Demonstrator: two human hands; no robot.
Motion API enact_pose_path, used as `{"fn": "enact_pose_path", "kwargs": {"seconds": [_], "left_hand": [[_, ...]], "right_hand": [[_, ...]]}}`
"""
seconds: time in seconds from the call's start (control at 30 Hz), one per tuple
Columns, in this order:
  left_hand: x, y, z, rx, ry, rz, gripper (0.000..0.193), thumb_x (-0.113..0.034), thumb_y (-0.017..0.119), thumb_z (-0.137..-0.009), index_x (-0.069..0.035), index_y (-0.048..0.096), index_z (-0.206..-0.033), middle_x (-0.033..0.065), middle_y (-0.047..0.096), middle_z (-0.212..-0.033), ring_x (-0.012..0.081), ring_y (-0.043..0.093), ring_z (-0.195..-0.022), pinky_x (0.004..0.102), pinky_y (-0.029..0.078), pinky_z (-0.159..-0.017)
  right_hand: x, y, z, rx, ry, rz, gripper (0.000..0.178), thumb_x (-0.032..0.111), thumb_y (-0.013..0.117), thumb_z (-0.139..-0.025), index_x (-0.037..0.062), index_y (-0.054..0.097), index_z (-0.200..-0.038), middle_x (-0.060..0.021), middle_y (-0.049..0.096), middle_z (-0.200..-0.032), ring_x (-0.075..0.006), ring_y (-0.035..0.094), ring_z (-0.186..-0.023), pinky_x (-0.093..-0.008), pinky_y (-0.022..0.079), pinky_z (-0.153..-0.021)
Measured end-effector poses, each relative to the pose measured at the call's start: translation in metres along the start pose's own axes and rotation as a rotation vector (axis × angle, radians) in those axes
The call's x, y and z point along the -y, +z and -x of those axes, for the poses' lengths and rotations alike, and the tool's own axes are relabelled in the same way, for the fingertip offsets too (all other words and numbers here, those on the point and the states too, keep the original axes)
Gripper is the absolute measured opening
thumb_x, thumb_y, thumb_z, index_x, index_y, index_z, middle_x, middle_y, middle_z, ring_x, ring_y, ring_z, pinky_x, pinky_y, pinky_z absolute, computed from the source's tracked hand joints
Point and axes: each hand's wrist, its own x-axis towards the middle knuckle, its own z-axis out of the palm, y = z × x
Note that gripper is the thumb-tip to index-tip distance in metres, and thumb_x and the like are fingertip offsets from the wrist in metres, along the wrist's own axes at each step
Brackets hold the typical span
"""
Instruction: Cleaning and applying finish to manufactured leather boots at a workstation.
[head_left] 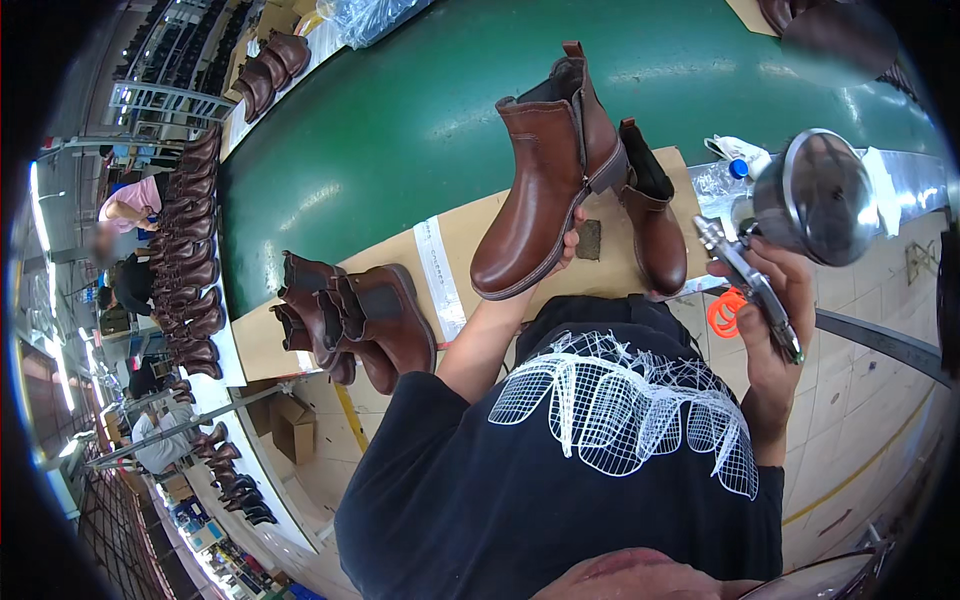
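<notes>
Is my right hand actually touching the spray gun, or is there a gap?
Touching. The head view shows the right hand gripping the spray gun, palm and fingers against its metal body with no gap between.

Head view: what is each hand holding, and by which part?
Left hand: brown boot, by the sole edge near the heel. Right hand: spray gun, gripped beneath its cup; exact hold partly hidden.

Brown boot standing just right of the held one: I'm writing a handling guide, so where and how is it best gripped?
The standing boot is probably best gripped around its shaft, just below the opening, from the right. It appears upright, its opening facing up; its right side looks free, while the held boot crowds its left.
</notes>
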Motion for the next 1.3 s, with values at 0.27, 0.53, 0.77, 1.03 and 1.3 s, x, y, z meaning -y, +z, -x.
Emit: {"fn": "enact_pose_path", "kwargs": {"seconds": [0.27,0.53,0.77,1.03,1.3], "left_hand": [[0.004,0.006,-0.008,0.015,0.195,-0.395,0.05,-0.03,0.049,-0.101,0.004,0.043,-0.136,0.0268,0.06,-0.112,0.0313,0.068,-0.08,0.0364,0.06,-0.068],[0.006,0.012,-0.008,0.003,0.21,-0.377,0.046,-0.025,0.049,-0.101,0.003,0.042,-0.137,0.0274,0.06,-0.113,0.0319,0.069,-0.081,0.0357,0.061,-0.068],[-0.001,0.007,-0.01,-0.009,0.134,-0.259,0.048,-0.022,0.054,-0.099,0.004,0.042,-0.137,0.027,0.061,-0.112,0.0314,0.069,-0.08,0.036,0.062,-0.065],[-0.001,-0.004,-0.017,0.111,-0.053,0.114,0.061,-0.047,0.055,-0.095,-0.004,0.046,-0.137,0.0212,0.058,-0.115,0.0323,0.067,-0.08,0.0356,0.059,-0.058],[0.003,-0.015,-0.016,0.365,-0.189,0.261,0.071,-0.058,0.053,-0.091,-0.009,0.042,-0.142,0.0185,0.059,-0.116,0.0322,0.066,-0.081,0.0342,0.048,-0.05]], "right_hand": [[0.02,0.015,-0.027,0.267,-0.089,0.184,0.039,0.03,0.072,-0.086,0.0013,0.067,-0.112,-0.0101,0.069,-0.101,-0.0151,0.063,-0.081,-0.0274,0.047,-0.077],[0.014,0.013,-0.029,0.289,-0.117,0.352,0.037,0.031,0.074,-0.083,0.0052,0.07,-0.109,-0.0067,0.07,-0.101,-0.0177,0.061,-0.088,-0.0308,0.043,-0.082],[0.005,0.012,-0.022,0.296,-0.082,0.348,0.035,0.026,0.076,-0.08,0.0065,0.07,-0.108,-0.0065,0.071,-0.102,-0.0193,0.06,-0.084,-0.0311,0.043,-0.082],[0.0,0.001,-0.016,0.251,0.041,0.282,0.033,0.016,0.073,-0.082,0.003,0.067,-0.111,-0.0074,0.07,-0.102,-0.0176,0.063,-0.089,-0.0295,0.044,-0.086],[0.011,0.0,-0.019,0.176,-0.009,0.115,0.035,0.021,0.072,-0.087,-0.0011,0.065,-0.113,-0.0069,0.067,-0.1,-0.0121,0.062,-0.088,-0.0261,0.048,-0.08]]}}
